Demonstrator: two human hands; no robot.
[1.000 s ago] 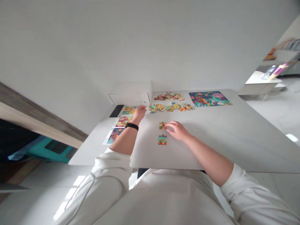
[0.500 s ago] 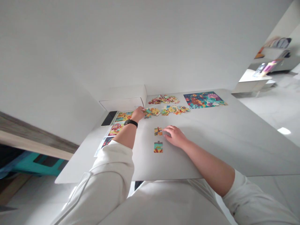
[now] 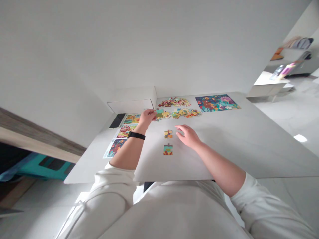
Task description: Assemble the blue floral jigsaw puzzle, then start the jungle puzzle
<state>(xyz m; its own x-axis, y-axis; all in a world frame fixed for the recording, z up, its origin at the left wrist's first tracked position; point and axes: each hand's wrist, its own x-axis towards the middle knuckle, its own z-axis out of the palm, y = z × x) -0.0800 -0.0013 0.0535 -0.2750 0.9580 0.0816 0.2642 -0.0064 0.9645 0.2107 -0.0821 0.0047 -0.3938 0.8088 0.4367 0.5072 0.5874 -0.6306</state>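
My left hand (image 3: 149, 116), with a black band on the wrist, is pinched at the left end of the yellow-green pile of jigsaw pieces (image 3: 185, 113). A green puzzle piece (image 3: 159, 113) shows at its fingertips, partly merging with the pile behind. My right hand (image 3: 188, 135) is open above the table, thumb and fingers apart and nothing in them. Just left of it lies an orange-brown puzzle piece (image 3: 168, 134). Nearer my body is a teal piece with a green shape and red-yellow edge (image 3: 168, 150); the two lie apart.
Behind is a reddish pile of pieces (image 3: 174, 102), beside a dark colourful picture sheet (image 3: 216, 103). On the left are a phone (image 3: 117, 120), several picture cards (image 3: 126, 131) and a white box (image 3: 131, 105) against the wall. The white table (image 3: 236, 142) extends right.
My left hand has lifted slightly from the pile, with a green piece now showing at its fingertips. My right hand has drawn a little away from the orange-brown piece. The view has shifted slightly.
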